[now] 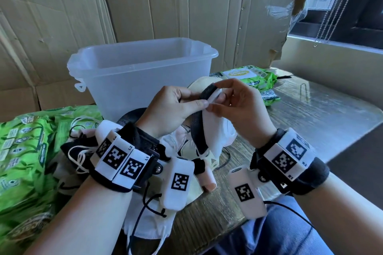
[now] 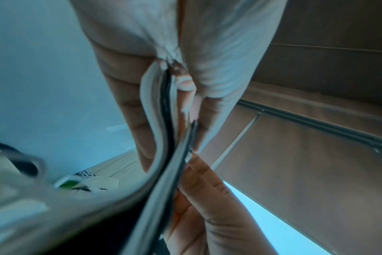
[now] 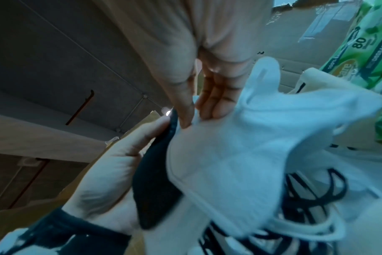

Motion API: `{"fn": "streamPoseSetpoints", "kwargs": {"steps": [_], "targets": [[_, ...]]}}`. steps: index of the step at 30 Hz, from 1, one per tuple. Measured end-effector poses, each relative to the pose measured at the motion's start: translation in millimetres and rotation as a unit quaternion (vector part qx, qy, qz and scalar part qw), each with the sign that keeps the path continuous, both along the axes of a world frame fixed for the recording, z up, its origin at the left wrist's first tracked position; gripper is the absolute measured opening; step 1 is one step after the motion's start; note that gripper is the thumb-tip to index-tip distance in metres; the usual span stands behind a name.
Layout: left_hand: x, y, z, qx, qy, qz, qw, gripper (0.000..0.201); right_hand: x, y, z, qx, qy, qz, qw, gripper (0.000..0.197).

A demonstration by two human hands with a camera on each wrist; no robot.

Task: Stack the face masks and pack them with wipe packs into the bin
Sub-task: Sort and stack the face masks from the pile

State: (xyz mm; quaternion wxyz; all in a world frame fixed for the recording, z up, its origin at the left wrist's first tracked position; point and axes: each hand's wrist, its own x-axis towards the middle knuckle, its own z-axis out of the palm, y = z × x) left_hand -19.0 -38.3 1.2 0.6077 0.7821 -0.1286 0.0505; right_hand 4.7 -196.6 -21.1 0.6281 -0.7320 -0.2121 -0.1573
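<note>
Clear plastic bin [image 1: 143,68] sits at the back of the table, green wipe packs [image 1: 251,76] just right of it. Up front, left hand [image 1: 172,109] and right hand [image 1: 240,107] both pinch a black-and-white face mask stack [image 1: 209,128] held above the tabletop.

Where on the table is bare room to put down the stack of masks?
Bare wood lies right of the right hand, between the small wipe pack and the table edge. Crowded: loose masks under the hands, green wipe packs on the left. The bin looks empty.
</note>
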Motion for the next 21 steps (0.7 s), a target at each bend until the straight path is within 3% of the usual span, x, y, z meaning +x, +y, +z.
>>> {"fn": "streamPoseSetpoints", "kwargs": {"steps": [6, 12, 17, 21], "targets": [[1, -3, -3, -0.026, 0.013, -0.018, 0.999, 0.015, 1, -6, 0, -0.07, -0.043, -0.14, 0.987, 0.037], [2, -6, -4, -0.031, 0.011, 0.004, 0.999, 0.022, 1, -15, -2, -0.093, -0.075, -0.166, 0.979, 0.032], [5, -2, -5, -0.003, -0.003, 0.05, 0.999, 0.02, 1, -25, 6, -0.057, -0.09, -0.112, 0.988, 0.025], [4, -1, -5, -0.007, -0.007, 0.055, 0.998, 0.018, -1, -28, 14, 0.046, -0.024, 0.084, 0.995, 0.021]]}}
